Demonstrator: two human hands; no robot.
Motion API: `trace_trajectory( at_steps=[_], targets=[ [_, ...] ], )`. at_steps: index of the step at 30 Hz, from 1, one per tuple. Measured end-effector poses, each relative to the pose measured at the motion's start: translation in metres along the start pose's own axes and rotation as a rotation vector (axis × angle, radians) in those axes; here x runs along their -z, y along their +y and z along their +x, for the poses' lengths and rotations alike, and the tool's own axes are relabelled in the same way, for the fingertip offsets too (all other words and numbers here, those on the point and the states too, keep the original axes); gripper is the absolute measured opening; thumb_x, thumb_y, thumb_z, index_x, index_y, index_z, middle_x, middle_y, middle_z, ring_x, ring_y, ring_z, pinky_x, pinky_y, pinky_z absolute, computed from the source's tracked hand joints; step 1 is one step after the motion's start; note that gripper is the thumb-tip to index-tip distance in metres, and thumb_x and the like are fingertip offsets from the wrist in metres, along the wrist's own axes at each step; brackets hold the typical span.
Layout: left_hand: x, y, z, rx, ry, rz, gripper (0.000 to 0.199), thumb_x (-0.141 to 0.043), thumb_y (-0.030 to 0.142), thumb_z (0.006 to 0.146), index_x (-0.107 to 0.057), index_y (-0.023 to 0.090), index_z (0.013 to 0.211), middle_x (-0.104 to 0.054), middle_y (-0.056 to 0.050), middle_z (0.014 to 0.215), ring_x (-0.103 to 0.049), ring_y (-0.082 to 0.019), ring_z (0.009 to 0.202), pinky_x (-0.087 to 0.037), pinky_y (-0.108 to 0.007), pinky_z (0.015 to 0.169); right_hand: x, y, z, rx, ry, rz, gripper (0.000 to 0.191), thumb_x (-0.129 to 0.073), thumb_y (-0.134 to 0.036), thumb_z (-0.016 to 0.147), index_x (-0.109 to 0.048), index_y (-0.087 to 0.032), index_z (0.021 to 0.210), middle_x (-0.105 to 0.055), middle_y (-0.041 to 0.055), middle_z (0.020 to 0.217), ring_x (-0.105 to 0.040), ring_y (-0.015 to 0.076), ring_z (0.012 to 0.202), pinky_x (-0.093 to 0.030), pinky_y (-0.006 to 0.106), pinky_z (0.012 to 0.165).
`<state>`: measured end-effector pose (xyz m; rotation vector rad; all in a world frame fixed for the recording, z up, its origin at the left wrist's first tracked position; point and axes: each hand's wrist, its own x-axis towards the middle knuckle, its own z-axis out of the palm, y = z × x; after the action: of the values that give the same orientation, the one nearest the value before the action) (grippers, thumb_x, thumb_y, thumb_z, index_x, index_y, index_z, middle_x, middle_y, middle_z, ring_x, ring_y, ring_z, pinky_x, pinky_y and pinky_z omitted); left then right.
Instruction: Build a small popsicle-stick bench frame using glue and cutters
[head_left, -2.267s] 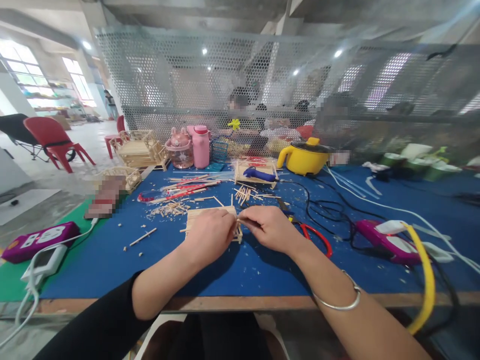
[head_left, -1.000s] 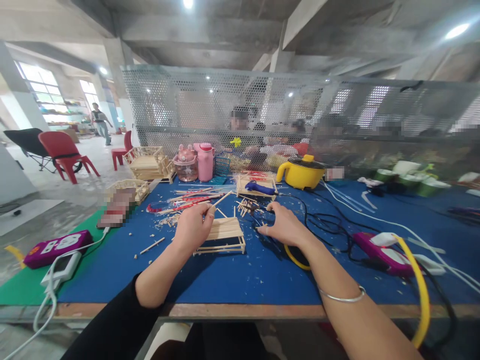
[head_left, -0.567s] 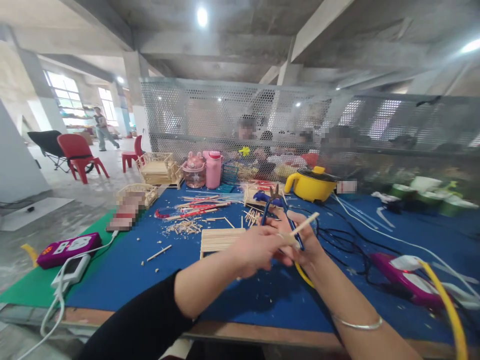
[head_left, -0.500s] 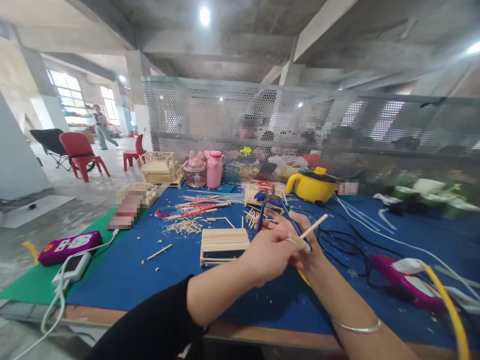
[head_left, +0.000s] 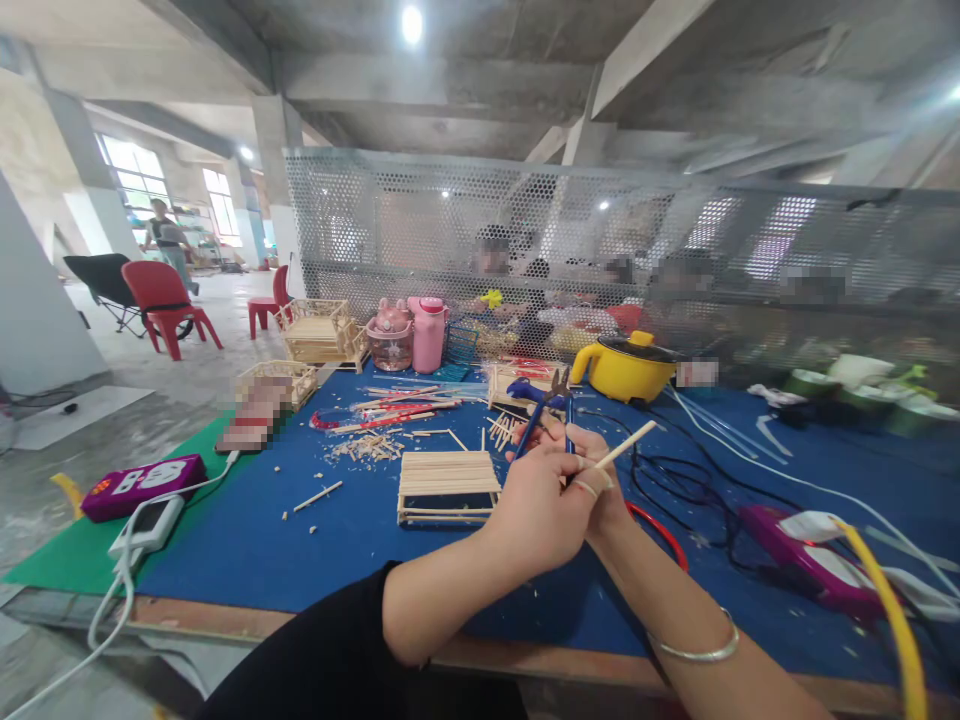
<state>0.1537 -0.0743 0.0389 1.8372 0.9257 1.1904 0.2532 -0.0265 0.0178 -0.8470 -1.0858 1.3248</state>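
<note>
The left hand (head_left: 538, 505) is closed in a grip on a wooden stick (head_left: 627, 446), whose free end points up and to the right. The right hand (head_left: 590, 443) is wrapped around the blue-handled pliers (head_left: 537, 420), and their jaws point up, away from the person. The two hands overlap in the middle of the blue mat (head_left: 315, 560), so I cannot tell if the left fingers also touch the handles. Just beside the left hand stands a small stick bench (head_left: 448, 472) with a flat top of sticks laid side by side. Farther back on its left lies a heap of wood bits (head_left: 367, 448), and behind this heap some sticks in red wrapping (head_left: 397, 408). Beyond the pliers, a blue glue gun (head_left: 527, 390) rests on another stick frame (head_left: 499, 388), near the yellow pot (head_left: 626, 370).
</note>
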Motion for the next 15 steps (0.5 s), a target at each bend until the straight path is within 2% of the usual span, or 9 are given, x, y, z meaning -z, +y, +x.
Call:
trace_trajectory(
  at_steps=[4, 7, 10, 12, 15],
  targets=[
    [0.003, -0.003, 0.005, 0.037, -0.112, -0.046, 0.026, -0.049, 0.033, 0.083, -0.066, 0.019, 0.07, -0.058, -0.001, 0.069, -0.052, -0.014, 0.067, -0.043, -0.025, 0.067, -0.009, -0.011, -0.016, -0.025, -0.108, -0.164, 0.047, -0.031, -0.058, 0.077, -0.06, -0.022, 0.087, -0.067, 0.0081, 0.071, -0.067, 0.0285, 0.085, -0.054, 0.041, 0.072],
    [0.006, 0.0, 0.006, -0.015, -0.124, -0.053, 0.026, -0.051, 0.035, 0.082, -0.067, 0.018, 0.069, -0.06, -0.002, 0.071, -0.054, -0.014, 0.07, -0.043, -0.024, 0.069, -0.009, -0.016, -0.021, -0.011, -0.129, -0.257, 0.045, -0.035, -0.056, 0.075, -0.062, -0.023, 0.091, -0.068, 0.0091, 0.073, -0.067, 0.0301, 0.088, -0.052, 0.043, 0.075],
    [0.018, 0.005, 0.006, 0.028, -0.145, -0.077, 0.027, -0.049, 0.035, 0.083, -0.065, 0.017, 0.069, -0.057, 0.001, 0.062, -0.048, -0.011, 0.059, -0.039, -0.023, 0.057, -0.005, -0.019, -0.019, -0.022, -0.134, -0.22, 0.043, -0.038, -0.051, 0.076, -0.061, -0.022, 0.098, -0.069, 0.0106, 0.081, -0.065, 0.0312, 0.091, -0.05, 0.047, 0.08],
    [0.035, 0.005, 0.008, 0.058, -0.1, -0.072, 0.027, -0.048, 0.035, 0.083, -0.064, 0.017, 0.071, -0.055, 0.002, 0.059, -0.044, -0.01, 0.054, -0.035, -0.022, 0.053, 0.001, -0.019, -0.015, -0.017, -0.155, -0.174, 0.046, -0.036, -0.051, 0.078, -0.059, -0.022, 0.107, -0.069, 0.0111, 0.092, -0.064, 0.0316, 0.095, -0.047, 0.051, 0.083],
    [0.066, -0.006, 0.013, 0.011, 0.053, 0.013, 0.029, -0.047, 0.036, 0.084, -0.06, 0.017, 0.067, -0.054, 0.003, 0.058, -0.045, -0.01, 0.056, -0.035, -0.022, 0.054, 0.012, -0.015, -0.009, 0.079, -0.188, -0.212, 0.05, -0.042, -0.044, 0.078, -0.049, -0.025, 0.124, -0.065, 0.0102, 0.112, -0.06, 0.0307, 0.104, -0.043, 0.054, 0.089]
  ],
)
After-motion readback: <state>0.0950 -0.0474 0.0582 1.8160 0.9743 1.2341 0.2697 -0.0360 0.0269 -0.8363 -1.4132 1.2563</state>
